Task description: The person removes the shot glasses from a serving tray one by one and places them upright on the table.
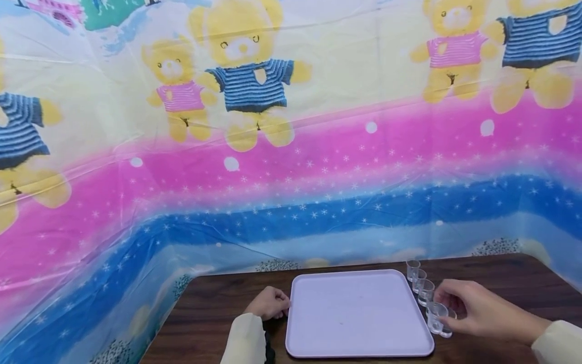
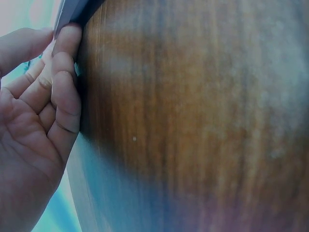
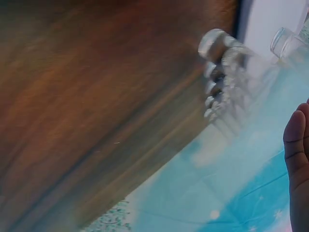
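A pale lilac tray (image 1: 359, 313) lies on the dark wooden table. My left hand (image 1: 269, 303) is at its left edge; in the left wrist view, thumb and curled fingers (image 2: 65, 92) pinch the tray's rim (image 2: 67, 17). On the tray's right side, my right hand (image 1: 477, 308) holds a small clear cup (image 1: 436, 316) between thumb and fingers. In the right wrist view this cup (image 3: 286, 43) appears apart from the others, tilted, with only part of the hand (image 3: 297, 154) showing at the frame's edge. Several matching clear cups (image 1: 425, 290) stand in a row along the tray.
The wooden table (image 1: 218, 313) ends at a back edge close to a hanging printed sheet (image 1: 273, 202) with bears and snowflakes. A dark band (image 1: 270, 349) shows at the left cuff. The row of cups (image 3: 212, 82) runs close beside the tray's right rim.
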The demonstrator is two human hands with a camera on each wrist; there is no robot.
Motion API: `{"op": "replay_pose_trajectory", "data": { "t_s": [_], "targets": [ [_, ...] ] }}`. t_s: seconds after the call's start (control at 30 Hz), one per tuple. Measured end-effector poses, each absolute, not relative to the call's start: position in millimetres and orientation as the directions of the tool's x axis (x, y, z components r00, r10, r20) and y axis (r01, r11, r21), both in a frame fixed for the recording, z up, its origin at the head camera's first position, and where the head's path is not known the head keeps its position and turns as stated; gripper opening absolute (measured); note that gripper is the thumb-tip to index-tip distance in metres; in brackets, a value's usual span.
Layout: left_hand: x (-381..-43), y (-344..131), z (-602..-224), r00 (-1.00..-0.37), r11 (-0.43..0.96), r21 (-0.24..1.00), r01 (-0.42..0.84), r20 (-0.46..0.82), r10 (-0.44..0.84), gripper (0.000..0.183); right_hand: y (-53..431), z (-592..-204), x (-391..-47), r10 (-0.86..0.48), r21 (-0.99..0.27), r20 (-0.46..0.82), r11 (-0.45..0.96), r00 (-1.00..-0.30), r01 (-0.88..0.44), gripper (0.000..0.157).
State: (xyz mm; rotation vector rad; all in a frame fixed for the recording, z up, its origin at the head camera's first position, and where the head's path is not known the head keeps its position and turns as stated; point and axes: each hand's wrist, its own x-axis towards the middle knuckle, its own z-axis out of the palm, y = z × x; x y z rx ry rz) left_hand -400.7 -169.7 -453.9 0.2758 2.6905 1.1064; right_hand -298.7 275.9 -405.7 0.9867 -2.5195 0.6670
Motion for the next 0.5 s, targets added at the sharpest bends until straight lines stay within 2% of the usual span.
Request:
{"op": "replay_pose_trajectory", "data": {
  "t_s": [0.33,0.5],
  "targets": [
    [-399.5,-168.9,-455.2,-0.960,0.699,0.710,0.091,-0.125,0.252,0.010,295.4,-424.3,-284.8,-0.537,-0.387,0.380,0.647,-0.753,-0.657,0.022],
    [-399.7,-170.3,-453.7,-0.958,0.698,0.710,0.097,-0.123,0.258,0.010,303.5,-432.0,-280.8,-0.551,-0.488,0.281,0.623,-0.786,-0.611,0.020]
  ]
}}
